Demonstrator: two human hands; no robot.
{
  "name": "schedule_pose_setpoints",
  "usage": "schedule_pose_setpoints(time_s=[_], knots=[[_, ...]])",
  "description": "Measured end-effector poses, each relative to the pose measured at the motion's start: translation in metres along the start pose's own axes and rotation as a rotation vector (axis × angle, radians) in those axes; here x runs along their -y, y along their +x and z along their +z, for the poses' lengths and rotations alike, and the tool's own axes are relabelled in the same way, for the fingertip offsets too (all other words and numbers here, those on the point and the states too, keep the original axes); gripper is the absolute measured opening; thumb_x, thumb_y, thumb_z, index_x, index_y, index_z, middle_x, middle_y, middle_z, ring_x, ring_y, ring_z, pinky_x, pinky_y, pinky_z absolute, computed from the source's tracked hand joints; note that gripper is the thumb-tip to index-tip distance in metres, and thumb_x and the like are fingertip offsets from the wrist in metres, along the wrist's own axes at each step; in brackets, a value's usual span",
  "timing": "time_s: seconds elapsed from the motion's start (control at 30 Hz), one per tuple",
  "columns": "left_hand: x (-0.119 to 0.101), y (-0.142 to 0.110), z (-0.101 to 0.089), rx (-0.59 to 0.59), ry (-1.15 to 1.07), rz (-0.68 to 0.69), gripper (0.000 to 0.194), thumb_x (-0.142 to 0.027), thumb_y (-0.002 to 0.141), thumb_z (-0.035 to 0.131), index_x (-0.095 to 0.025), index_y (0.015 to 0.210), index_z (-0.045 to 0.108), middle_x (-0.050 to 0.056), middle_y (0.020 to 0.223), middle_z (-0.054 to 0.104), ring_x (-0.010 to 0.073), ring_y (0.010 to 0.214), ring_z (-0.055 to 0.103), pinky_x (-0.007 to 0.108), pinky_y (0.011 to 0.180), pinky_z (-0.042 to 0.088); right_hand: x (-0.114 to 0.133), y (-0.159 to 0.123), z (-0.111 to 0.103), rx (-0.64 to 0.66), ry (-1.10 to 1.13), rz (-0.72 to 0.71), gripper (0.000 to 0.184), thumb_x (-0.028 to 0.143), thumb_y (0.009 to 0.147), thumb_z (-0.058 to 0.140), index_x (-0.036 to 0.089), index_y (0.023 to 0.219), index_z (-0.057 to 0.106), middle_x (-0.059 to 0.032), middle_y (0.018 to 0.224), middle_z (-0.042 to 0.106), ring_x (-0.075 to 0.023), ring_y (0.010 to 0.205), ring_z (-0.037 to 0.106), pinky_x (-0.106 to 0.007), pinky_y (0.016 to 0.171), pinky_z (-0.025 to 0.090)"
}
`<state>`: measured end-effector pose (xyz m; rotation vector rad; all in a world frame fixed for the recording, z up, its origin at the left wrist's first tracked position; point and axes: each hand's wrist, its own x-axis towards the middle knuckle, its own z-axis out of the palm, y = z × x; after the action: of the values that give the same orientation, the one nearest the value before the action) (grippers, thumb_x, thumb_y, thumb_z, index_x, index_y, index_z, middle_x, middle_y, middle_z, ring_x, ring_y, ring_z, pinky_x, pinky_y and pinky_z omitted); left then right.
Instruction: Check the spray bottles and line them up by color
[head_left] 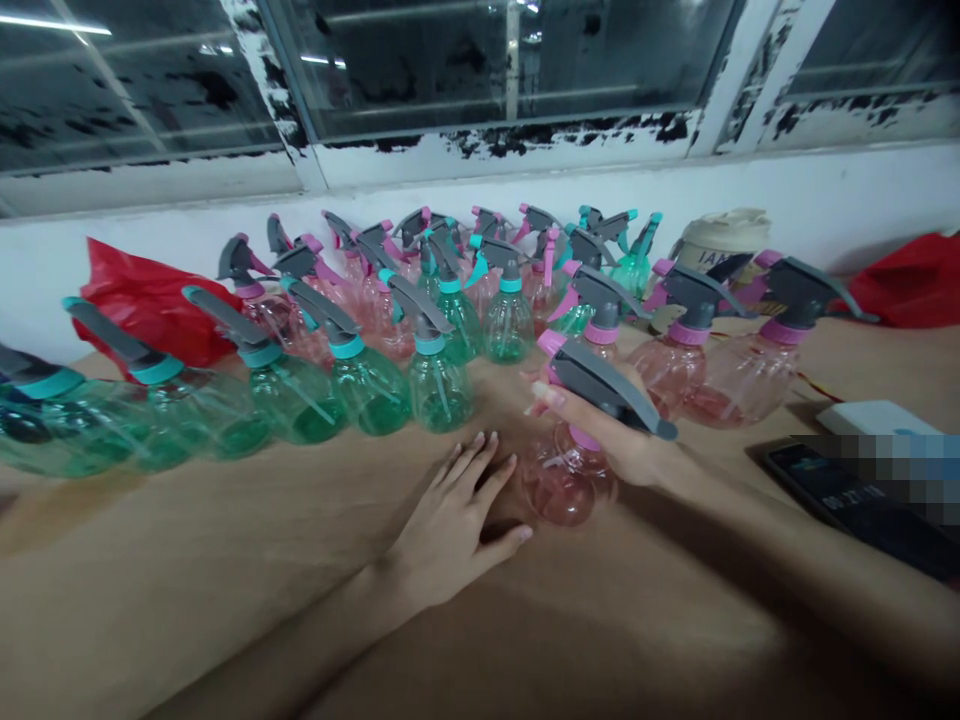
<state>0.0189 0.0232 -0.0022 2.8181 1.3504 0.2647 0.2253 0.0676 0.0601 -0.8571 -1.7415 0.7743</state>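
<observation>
My right hand [619,425] is wrapped round the neck of a pink spray bottle [562,487] with a grey and pink trigger head. Its base appears to rest on the brown tabletop [300,570]. Left of that bottle, my left hand [457,520] lies on the table with fingers spread, holding nothing. Just beyond its fingertips stands a green spray bottle [441,385] with a teal collar, one of a row running to the left. Two more pink bottles stand right of my right hand, the nearer being a pink spray bottle [750,375].
Many more pink and green bottles crowd the back by the white wall [832,200]. A red plastic bag [142,310] lies at the left and a red bag [904,280] at the right. A beige bag [726,235], a white box [874,418] and a phone [840,500] are on the right.
</observation>
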Motion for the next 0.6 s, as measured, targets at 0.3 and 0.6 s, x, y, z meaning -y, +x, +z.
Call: schedule_pose_setpoints(time_s=[0.3, 0.6], knots=[[-0.0002, 0.0009, 0.0002, 0.004, 0.009, -0.012, 0.065, -0.061, 0.089, 0.045, -0.016, 0.137, 0.044, 0.013, 0.151, 0.028, 0.0287, 0.139, 0.023, 0.046, 0.112, 0.022, 0.0053, 0.002, 0.0025, 0.031, 0.116, -0.028, 0.021, 0.041, 0.08, 0.065, 0.027, 0.095, 0.064, 0.0005, 0.095, 0.069, -0.0193, 0.087, 0.065, -0.036, 0.082, 0.051], [-0.0018, 0.0018, -0.0008, -0.009, 0.023, -0.013, 0.062, -0.059, 0.089, 0.047, -0.016, 0.134, 0.047, 0.014, 0.15, 0.029, 0.0285, 0.139, 0.024, 0.045, 0.111, 0.023, -0.0015, 0.0012, 0.0034, 0.056, 0.201, -0.026, 0.024, 0.037, 0.08, 0.066, 0.027, 0.102, 0.064, -0.0007, 0.104, 0.069, -0.0192, 0.093, 0.066, -0.036, 0.087, 0.05]])
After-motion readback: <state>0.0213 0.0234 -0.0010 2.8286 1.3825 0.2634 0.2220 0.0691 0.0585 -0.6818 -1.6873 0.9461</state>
